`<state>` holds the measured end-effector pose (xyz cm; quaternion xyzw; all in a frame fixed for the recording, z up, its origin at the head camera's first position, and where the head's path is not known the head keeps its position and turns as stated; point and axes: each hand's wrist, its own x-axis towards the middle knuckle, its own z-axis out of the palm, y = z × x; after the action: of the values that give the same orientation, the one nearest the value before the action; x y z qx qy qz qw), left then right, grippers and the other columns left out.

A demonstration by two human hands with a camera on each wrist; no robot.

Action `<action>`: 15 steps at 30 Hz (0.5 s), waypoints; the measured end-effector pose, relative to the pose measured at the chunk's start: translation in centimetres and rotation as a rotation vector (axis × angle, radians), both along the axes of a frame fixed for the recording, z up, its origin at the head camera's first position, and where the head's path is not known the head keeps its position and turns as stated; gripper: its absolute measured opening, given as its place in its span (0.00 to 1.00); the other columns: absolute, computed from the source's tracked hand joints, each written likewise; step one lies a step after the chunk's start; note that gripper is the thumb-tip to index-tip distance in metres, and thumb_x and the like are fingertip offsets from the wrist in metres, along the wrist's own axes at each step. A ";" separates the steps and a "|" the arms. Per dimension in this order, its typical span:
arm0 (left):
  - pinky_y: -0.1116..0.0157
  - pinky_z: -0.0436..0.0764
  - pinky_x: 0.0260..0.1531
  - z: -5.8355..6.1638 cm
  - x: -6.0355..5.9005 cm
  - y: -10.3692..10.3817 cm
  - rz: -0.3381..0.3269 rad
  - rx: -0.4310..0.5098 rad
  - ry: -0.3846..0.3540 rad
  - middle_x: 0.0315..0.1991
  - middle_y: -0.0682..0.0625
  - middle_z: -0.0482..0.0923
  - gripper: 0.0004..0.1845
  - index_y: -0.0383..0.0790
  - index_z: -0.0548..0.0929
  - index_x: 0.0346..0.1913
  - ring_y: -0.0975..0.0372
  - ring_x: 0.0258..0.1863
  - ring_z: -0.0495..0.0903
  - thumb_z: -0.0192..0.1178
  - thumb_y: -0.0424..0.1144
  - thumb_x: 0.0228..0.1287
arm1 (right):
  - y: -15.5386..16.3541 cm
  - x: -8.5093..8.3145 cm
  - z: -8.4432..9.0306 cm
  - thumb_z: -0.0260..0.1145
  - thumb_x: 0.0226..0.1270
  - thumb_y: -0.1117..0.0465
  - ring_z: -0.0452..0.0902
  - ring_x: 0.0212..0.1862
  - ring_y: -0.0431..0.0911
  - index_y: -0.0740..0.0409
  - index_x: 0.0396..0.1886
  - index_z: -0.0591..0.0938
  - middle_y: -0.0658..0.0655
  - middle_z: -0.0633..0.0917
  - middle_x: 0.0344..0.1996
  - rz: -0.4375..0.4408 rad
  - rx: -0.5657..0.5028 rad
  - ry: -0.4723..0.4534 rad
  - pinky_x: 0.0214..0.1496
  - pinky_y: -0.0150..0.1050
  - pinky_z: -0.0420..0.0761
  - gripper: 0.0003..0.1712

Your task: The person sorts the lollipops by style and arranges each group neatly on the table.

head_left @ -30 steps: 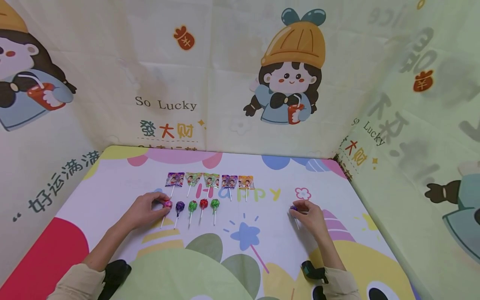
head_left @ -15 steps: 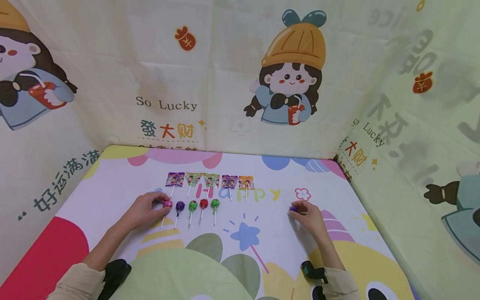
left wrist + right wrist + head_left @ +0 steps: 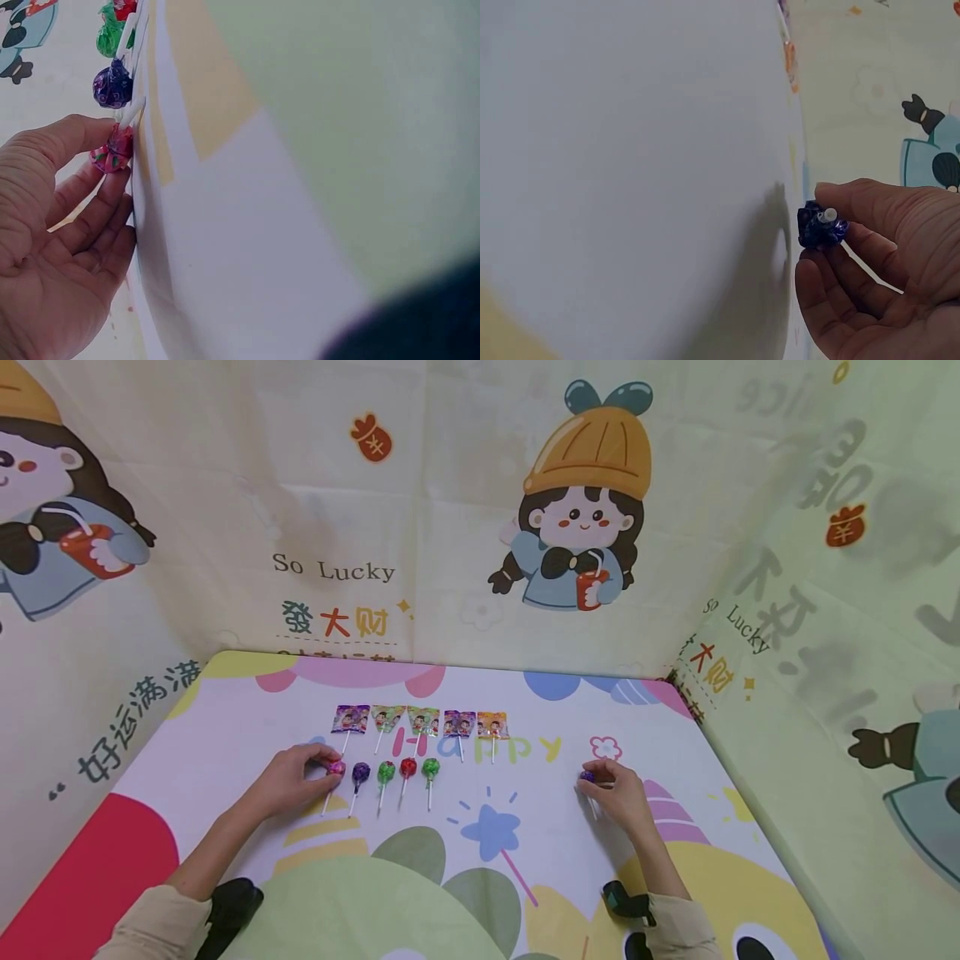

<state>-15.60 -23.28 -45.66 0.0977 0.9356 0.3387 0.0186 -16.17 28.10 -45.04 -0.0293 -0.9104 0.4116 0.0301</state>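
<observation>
At the left end of the near row, my left hand point(image 3: 292, 783) pinches a pink lollipop point(image 3: 112, 150) between thumb and fingers, its white stick pointing toward me. Beside it in that row lie a purple lollipop point(image 3: 360, 773), a green lollipop point(image 3: 386, 772), a red lollipop point(image 3: 407, 767) and another green lollipop point(image 3: 431, 767). Well off to the right, my right hand point(image 3: 618, 793) pinches a dark blue-purple lollipop point(image 3: 822, 225) by its wrapped head. In the right wrist view its stick end faces the camera.
Behind the near row, several lollipops in flat printed wrappers form a second row, from a purple one point(image 3: 349, 719) to an orange one point(image 3: 492, 725). All lie on a table with a colourful printed cover point(image 3: 555, 827). Printed cloth point(image 3: 450, 527) hangs behind and at both sides.
</observation>
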 end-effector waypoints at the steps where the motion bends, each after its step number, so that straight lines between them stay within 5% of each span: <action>1: 0.46 0.73 0.54 0.0 0.0 0.0 0.000 0.000 0.000 0.40 0.50 0.81 0.15 0.40 0.82 0.45 0.52 0.46 0.76 0.68 0.42 0.57 | 0.0 0.0 0.1 0.72 0.57 0.63 0.80 0.43 0.51 0.62 0.46 0.82 0.60 0.85 0.42 0.003 0.000 0.005 0.51 0.46 0.80 0.17; 15: 0.45 0.73 0.54 0.2 0.1 0.1 0.003 0.002 -0.004 0.40 0.50 0.80 0.15 0.40 0.82 0.45 0.52 0.45 0.76 0.68 0.43 0.57 | -0.9 -0.4 1.0 0.73 0.56 0.64 0.81 0.43 0.51 0.64 0.45 0.82 0.61 0.86 0.40 0.048 -0.020 0.069 0.46 0.35 0.82 0.16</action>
<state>-15.48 -23.17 -45.50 0.0958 0.9354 0.3398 0.0200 -16.61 27.19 -44.06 0.0064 -0.9052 0.4220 0.0511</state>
